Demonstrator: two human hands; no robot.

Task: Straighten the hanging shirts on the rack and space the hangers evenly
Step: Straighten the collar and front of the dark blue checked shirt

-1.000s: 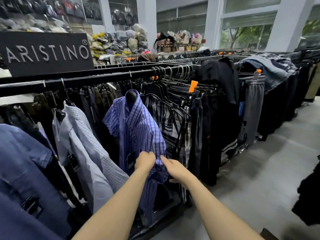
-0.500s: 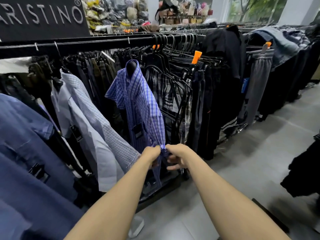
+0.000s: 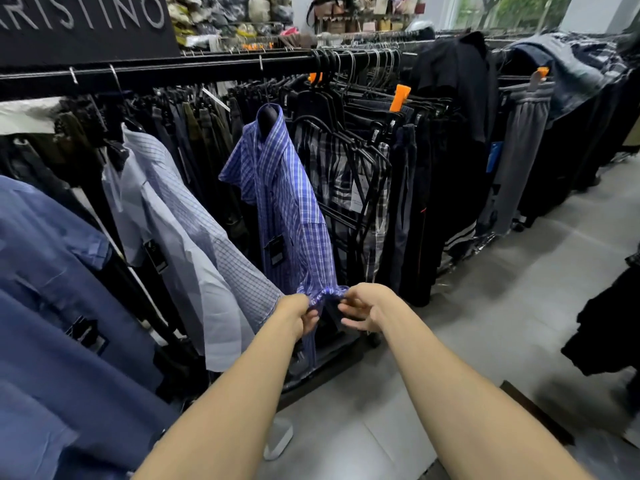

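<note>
A blue plaid shirt [image 3: 287, 202] hangs on a black hanger from the black rack rail [image 3: 194, 69], its front facing left. My left hand [image 3: 299, 315] pinches the bunched lower hem of this shirt. My right hand [image 3: 363, 311] grips the same hem just to the right, fingers curled around the fabric. To the left hang a pale checked shirt [image 3: 194, 230] and a dark blue shirt [image 3: 59, 306]. A gap separates the plaid shirt from the pale one.
Empty black hangers [image 3: 349, 157] and dark trousers [image 3: 433, 188] crowd the rail right of the plaid shirt. A black brand sign [image 3: 83, 26] stands on the rack at top left. Grey tiled floor [image 3: 485, 306] lies to the right, with dark clothing [image 3: 609, 323] at the far right.
Both hands have slid down the plaid shirt from mid-body to its hem, drawing the fabric taut. The view has tipped downward and closer to the rack.
</note>
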